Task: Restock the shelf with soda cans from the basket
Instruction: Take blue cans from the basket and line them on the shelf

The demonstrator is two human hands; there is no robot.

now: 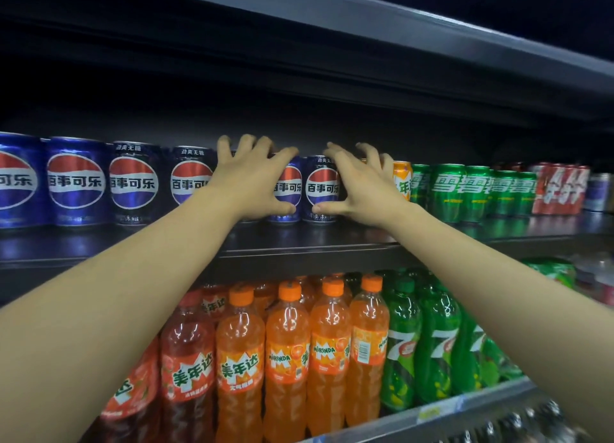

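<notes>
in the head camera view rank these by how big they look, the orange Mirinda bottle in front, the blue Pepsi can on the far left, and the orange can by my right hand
1. Orange Mirinda bottle, largest.
2. Blue Pepsi can, cut off by the left edge.
3. Orange can, smallest, partly hidden by the right hand.

The wide lens may enlarge the Pepsi can; the cans could match.

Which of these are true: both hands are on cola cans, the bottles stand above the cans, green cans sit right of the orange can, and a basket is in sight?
1. Both hands grip cola cans. True: the left hand holds the blue cola can, the right hand the dark cola can.
2. Bottles stand above the cans. False: the orange bottles are on the shelf below.
3. Green cans sit right of the orange can. True.
4. A basket shows. False: none is in view.
</notes>
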